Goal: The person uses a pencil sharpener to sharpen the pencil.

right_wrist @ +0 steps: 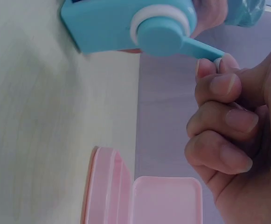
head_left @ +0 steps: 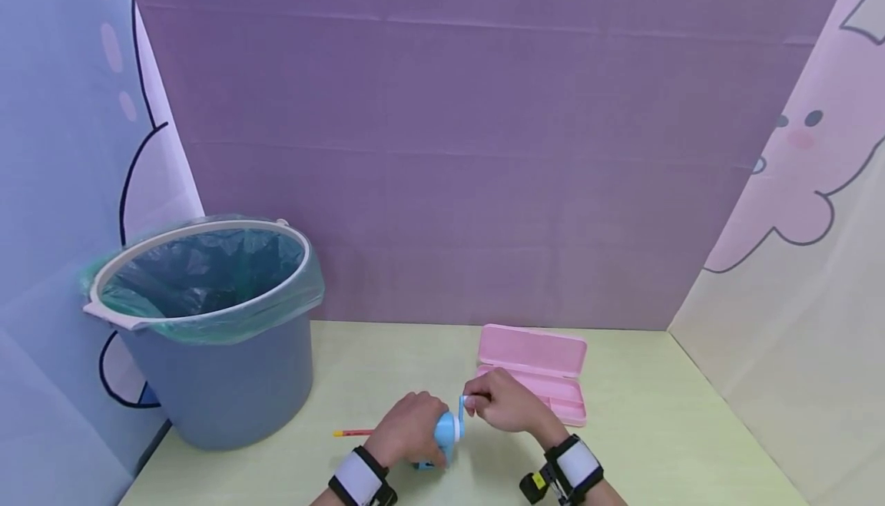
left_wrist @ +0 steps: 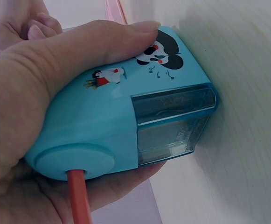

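A light blue crank pencil sharpener (left_wrist: 107, 107) with cartoon prints and a clear shavings drawer (left_wrist: 172, 126) stands on the table. My left hand (head_left: 412, 429) grips its body, the thumb lying along the printed side. From the sharpener's hole sticks a red pencil (left_wrist: 79, 196); in the head view its yellow end points left. On the opposite side, my right hand (head_left: 508, 405) pinches the end of the crank handle (right_wrist: 200, 48) between thumb and forefinger, the crank pointing up in the head view. The pencil's tip is hidden inside the sharpener.
Just behind my right hand lies an opened pink pencil case (head_left: 532, 351). A large grey-blue bin (head_left: 228, 391) lined with a green plastic bag stands at the left of the table. Purple cloth (head_left: 442, 145) hangs along the back, with printed cloths at both sides.
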Tool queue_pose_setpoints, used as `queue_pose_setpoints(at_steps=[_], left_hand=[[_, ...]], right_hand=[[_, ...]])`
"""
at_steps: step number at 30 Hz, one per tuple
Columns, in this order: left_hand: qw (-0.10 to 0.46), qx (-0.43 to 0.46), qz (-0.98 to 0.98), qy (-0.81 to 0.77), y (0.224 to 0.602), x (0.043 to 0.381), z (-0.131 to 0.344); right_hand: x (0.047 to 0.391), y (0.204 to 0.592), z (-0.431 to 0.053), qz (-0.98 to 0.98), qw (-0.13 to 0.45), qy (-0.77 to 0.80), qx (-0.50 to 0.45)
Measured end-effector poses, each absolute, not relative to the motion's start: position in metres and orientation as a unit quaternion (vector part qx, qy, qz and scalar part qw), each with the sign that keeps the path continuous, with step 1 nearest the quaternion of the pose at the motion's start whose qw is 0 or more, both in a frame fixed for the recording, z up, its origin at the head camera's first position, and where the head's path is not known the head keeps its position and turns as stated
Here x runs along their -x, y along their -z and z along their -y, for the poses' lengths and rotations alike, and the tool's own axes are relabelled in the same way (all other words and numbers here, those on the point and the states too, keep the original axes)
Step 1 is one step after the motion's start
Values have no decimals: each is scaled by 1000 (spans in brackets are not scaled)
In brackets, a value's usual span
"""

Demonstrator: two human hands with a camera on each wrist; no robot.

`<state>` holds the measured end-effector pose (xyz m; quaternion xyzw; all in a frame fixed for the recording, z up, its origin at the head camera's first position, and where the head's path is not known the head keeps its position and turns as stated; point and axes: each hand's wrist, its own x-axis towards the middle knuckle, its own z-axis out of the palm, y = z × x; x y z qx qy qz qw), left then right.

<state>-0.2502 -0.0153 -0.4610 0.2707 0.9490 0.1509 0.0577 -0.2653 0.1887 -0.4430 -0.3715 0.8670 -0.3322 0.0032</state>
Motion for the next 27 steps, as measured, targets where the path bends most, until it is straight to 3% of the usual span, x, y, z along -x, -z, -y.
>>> queue_pose_setpoints(at_steps=[11, 27], left_hand=[[52, -277, -948, -147, 460, 248, 16], [41, -287, -946, -144, 458, 248, 17]], right_hand=[[281, 467, -186, -884, -43, 290, 365], [280, 490, -180, -887, -11, 261, 381]])
